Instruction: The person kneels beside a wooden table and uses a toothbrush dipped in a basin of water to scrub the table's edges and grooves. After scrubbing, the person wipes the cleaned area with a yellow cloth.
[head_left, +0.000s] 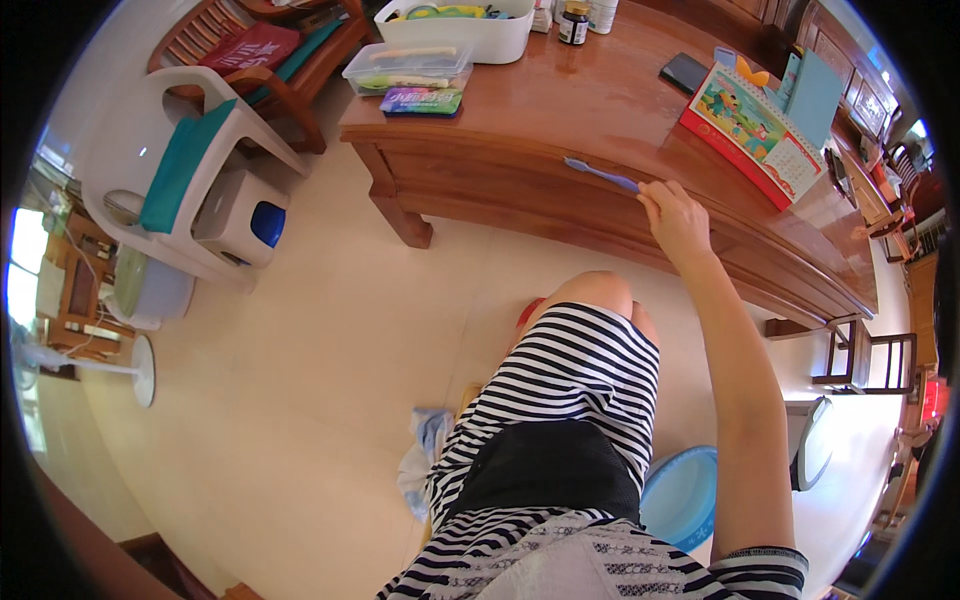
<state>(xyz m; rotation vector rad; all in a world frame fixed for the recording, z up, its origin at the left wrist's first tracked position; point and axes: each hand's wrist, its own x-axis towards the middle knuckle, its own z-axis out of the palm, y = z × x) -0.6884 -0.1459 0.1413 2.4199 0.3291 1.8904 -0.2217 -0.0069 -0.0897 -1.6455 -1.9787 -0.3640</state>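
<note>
My right hand (677, 217) grips the handle end of a blue-purple toothbrush (606, 177). The brush's head points left, along the front edge of a brown wooden table (525, 112); whether its bristles touch the wood I cannot tell. To the right of the hand, a desk calendar (757, 135) with a red base stands on the tabletop. A dark smartphone (684, 73) lies behind it. My left hand is out of view.
On the table's left are a white bin (457, 37), a clear plastic box (409, 69) and several bottles (574, 24). A blue basin (682, 499) and a cloth (425, 457) lie beside my seat. A white plastic chair (120, 135) and a fan base (144, 371) stand left.
</note>
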